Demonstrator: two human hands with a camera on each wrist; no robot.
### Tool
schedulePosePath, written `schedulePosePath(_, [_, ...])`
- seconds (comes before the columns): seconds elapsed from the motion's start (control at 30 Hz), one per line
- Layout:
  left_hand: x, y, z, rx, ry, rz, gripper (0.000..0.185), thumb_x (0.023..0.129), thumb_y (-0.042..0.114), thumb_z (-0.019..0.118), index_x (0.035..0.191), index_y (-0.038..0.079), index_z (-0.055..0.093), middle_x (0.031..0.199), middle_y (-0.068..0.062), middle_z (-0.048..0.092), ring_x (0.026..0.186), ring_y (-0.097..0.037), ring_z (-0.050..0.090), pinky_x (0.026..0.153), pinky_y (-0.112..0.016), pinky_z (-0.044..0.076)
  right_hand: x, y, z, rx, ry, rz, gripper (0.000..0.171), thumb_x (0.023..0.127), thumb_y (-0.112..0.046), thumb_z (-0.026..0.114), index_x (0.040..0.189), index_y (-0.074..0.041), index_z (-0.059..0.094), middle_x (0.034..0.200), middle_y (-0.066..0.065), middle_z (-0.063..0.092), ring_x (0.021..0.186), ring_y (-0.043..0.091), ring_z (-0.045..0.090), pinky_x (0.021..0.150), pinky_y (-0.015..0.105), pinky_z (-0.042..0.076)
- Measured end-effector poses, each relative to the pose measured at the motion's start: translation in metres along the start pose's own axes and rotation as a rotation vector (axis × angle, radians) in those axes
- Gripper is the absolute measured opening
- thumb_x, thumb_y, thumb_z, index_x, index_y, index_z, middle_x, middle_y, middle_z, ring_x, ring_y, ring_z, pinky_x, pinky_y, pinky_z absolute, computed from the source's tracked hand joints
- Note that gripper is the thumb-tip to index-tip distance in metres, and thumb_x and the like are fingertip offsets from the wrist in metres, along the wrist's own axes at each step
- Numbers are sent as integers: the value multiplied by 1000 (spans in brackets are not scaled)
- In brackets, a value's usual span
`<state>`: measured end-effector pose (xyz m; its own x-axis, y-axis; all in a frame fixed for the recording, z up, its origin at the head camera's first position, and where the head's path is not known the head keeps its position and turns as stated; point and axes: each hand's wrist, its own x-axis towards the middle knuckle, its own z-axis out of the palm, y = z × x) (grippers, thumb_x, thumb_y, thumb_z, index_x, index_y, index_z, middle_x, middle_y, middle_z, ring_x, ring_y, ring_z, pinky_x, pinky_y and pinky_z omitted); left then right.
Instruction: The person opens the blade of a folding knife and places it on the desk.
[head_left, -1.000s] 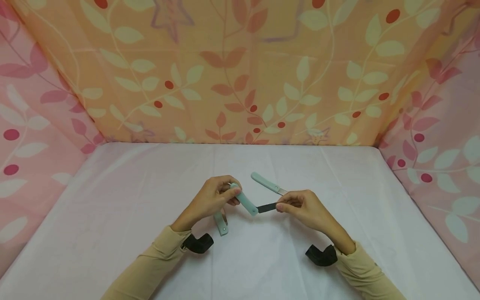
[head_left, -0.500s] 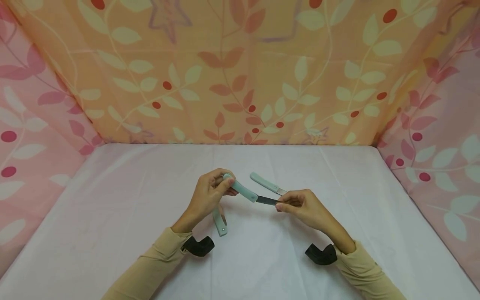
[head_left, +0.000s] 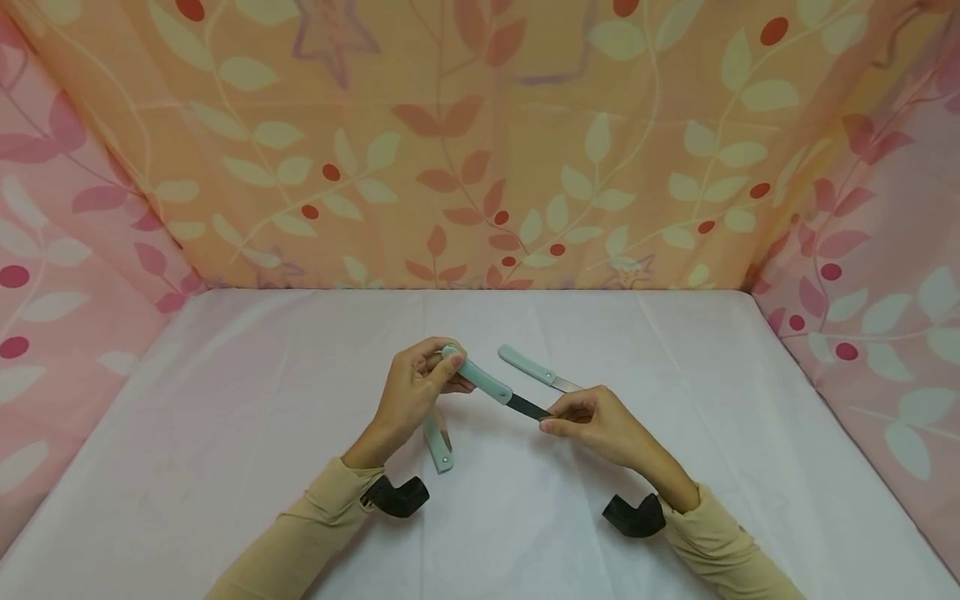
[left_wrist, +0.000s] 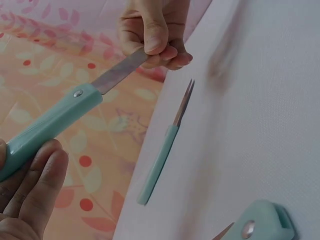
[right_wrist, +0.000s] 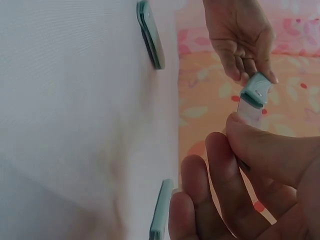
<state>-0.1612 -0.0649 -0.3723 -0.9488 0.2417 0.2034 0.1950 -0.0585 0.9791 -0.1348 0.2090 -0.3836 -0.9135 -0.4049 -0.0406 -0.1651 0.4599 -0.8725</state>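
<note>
A folding knife with a mint-green handle [head_left: 480, 379] is held up above the table, its blade [left_wrist: 120, 70] swung out of the handle. My left hand [head_left: 412, 396] grips the far end of the handle between thumb and fingers. With thumb and fingertips my right hand [head_left: 596, 425] pinches the blade near its tip, which the fingers hide. Behind that hand lies a second mint-green folding knife [head_left: 527, 363], its blade out and partly covered in the head view. A third mint-green folding knife [head_left: 438, 446], blade partly out, lies below my left hand.
All this is over a white-covered table [head_left: 262, 500]. Patterned orange cloth [head_left: 480, 167] stands along the back edge, with pink cloth [head_left: 862, 333] at the sides. A black wrist mount [head_left: 397, 497] sits by the left cuff, another mount [head_left: 634, 516] by the right.
My left hand has risen and shifted slightly left with the handle. The right hand has moved a little left and down. Handle and blade now stand closer to one line; the other knives stay put.
</note>
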Motion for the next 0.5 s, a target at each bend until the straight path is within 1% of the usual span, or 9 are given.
schedulePosePath(0.17, [-1, -1, 0, -8, 2, -21, 20, 100, 7, 58, 113, -8, 59, 96, -24, 69, 76, -14, 73, 77, -35, 61, 1, 2, 5, -28, -15, -9, 14, 84, -19, 79, 88, -6, 76, 79, 7, 72, 70, 15, 64, 65, 22, 49])
schedulePosePath(0.3, [0, -1, -1, 24, -48, -46, 21, 100, 9, 59, 113, -7, 60, 96, -25, 71, 76, -17, 74, 77, -35, 61, 1, 4, 4, -64, -42, -20, 13, 84, -19, 80, 87, -7, 77, 78, 5, 72, 68, 10, 63, 63, 21, 47])
schedulePosePath(0.4, [2, -1, 0, 70, -96, -94, 21, 100, 11, 58, 114, -6, 60, 97, -25, 72, 76, -18, 73, 77, -34, 61, 0, 6, 0, -79, -93, -31, 12, 84, -17, 79, 90, -6, 78, 80, 6, 72, 66, 5, 60, 61, 19, 46])
schedulePosePath(0.5, [4, -3, 0, 110, -124, -150, 24, 100, 12, 58, 116, -6, 60, 95, -23, 72, 76, -19, 73, 77, -33, 61, 1, 10, -5, -97, -155, -32, 13, 87, -14, 76, 96, -4, 77, 83, 7, 73, 67, 1, 57, 62, 18, 45])
